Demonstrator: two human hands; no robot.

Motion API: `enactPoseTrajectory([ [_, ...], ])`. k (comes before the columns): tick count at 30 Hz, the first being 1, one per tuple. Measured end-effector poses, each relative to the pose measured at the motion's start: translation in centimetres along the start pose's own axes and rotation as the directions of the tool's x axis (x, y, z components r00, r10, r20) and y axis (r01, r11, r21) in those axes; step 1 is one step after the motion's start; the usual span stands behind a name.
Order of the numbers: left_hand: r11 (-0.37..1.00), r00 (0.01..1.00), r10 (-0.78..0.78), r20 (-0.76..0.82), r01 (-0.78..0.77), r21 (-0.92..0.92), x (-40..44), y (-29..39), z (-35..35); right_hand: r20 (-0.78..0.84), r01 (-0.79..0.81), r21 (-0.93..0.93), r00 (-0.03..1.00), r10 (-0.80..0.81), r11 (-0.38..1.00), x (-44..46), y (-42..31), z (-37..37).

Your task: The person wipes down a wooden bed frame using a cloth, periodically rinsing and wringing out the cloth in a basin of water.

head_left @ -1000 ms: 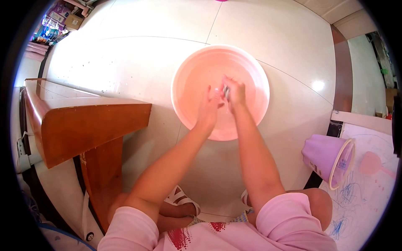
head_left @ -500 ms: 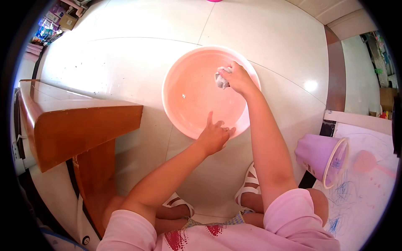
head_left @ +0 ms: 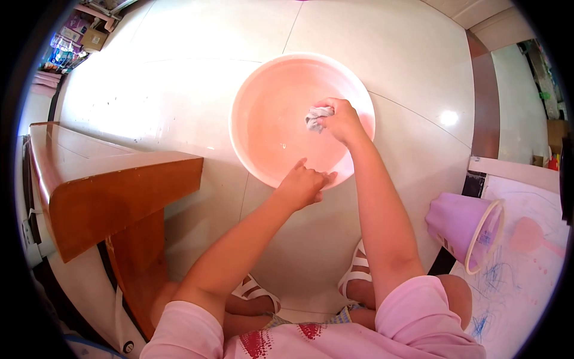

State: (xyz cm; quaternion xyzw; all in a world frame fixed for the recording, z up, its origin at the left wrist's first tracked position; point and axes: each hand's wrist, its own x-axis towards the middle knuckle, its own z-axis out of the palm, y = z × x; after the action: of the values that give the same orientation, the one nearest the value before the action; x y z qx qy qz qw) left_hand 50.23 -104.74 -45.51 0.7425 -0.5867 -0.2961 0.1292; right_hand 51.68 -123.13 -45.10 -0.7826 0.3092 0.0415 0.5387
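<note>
Basically, crumpled whitish cloth (head_left: 318, 118) in closed R fingers (head_left: 326, 103), half-open L fingers (head_left: 316, 177) by rd. basin (head_left: 261, 113).

We moved our hands apart. Our left hand (head_left: 303, 185) came back to the tub's (head_left: 234, 125) near edge, and our right hand (head_left: 344, 124) took the cloth (head_left: 316, 119) toward the right edge.

So my left arm (head_left: 242, 245) angles forward and inward, left hand (head_left: 302, 185) half-open with a couple of fingers poking out. Right arm (head_left: 384, 209) reaches farther ahead, pretty straight, right hand (head_left: 342, 121) closed in a grip.
</note>
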Motion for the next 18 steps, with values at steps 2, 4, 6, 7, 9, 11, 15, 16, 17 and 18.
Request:
enactPoseTrajectory([
  [2, 0.998, 0.997, -0.064, 0.050, 0.063, 0.019, 1.2, 0.0, -1.4, -0.121, -0.063, -0.010, 0.991, 0.061, 0.998, -0.2, -0.6, 0.0],
  [4, 0.991, 0.987, -0.127, 0.096, 0.124, 0.040, 2.2, -0.3, -2.2, -0.123, -0.116, -0.032, 0.986, 0.111, 0.993, 0.4, 0.1, -0.2],
  [6, 0.991, 0.992, -0.126, -0.017, 0.125, -0.043, 3.3, -1.4, -3.4, -0.128, -0.142, -0.060, 0.983, 0.133, 0.988, 1.4, -0.2, -1.0],
  [7, 0.991, 0.991, -0.130, -0.031, 0.129, -0.035, 3.9, -1.8, -4.0, -0.133, -0.165, -0.019, 0.978, 0.161, 0.986, 1.3, -0.4, -1.3],
  [9, 0.988, 0.988, -0.151, 0.022, 0.151, -0.011, 4.7, -2.1, -4.7, -0.132, -0.192, 0.027, 0.972, 0.194, 0.981, 1.5, -0.6, -1.3],
  [11, 0.989, 0.990, -0.142, -0.018, 0.141, -0.039, 5.4, -2.8, -5.5, -0.186, -0.116, 0.129, 0.973, 0.139, 0.985, 1.8, -0.6, -1.4],
  [15, 0.982, 0.982, -0.185, 0.032, 0.184, 0.035, 7.3, -3.4, -7.4, -0.225, -0.138, 0.088, 0.962, 0.155, 0.987, 2.5, -1.3, -2.1],
  [16, 0.983, 0.982, -0.184, 0.037, 0.183, 0.033, 7.6, -3.7, -7.2, -0.231, -0.120, 0.068, 0.964, 0.132, 0.990, 2.9, -1.3, -2.2],
  [17, 0.988, 0.989, -0.145, -0.026, 0.147, 0.049, 7.8, -4.2, -7.0, -0.236, -0.101, 0.049, 0.966, 0.110, 0.994, 3.2, -1.2, -2.3],
  [18, 0.991, 0.991, -0.105, -0.088, 0.111, 0.069, 8.0, -4.4, -7.0, -0.235, -0.106, 0.050, 0.965, 0.115, 0.993, 3.4, -1.1, -2.4],
])
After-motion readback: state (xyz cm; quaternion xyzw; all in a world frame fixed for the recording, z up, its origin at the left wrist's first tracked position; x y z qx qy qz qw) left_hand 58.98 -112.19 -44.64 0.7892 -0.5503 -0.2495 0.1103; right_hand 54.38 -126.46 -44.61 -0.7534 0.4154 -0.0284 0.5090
